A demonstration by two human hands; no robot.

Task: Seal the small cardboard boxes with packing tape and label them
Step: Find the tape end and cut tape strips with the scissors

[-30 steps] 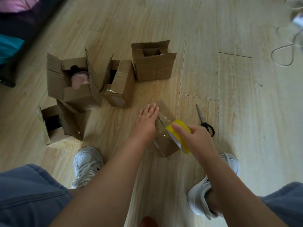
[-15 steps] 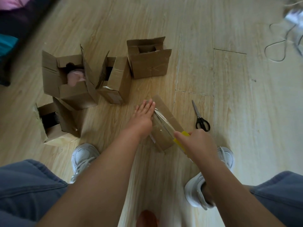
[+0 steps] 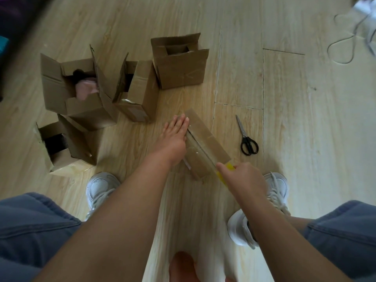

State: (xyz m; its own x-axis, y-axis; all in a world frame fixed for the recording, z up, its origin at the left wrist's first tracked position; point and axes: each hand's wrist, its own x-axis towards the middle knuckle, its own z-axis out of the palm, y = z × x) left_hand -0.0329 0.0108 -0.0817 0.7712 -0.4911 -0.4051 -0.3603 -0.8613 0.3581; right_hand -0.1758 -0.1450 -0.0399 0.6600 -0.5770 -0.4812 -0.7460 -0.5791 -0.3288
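The small closed brown cardboard box (image 3: 211, 143) lies on the pale wood-plank floor (image 3: 284, 119), in front of four open brown cardboard boxes (image 3: 181, 68), with black-handled scissors (image 3: 247, 139) near its right side. The left grip (image 3: 173, 139) is released, straight fingers pressed flat on the box's left side; the right grip (image 3: 244, 180) grasps a yellow roll of packing tape (image 3: 230, 166) at the box's near end.

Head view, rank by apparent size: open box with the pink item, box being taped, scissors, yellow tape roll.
1. open box with the pink item
2. box being taped
3. scissors
4. yellow tape roll, mostly hidden by the right hand, so unsure
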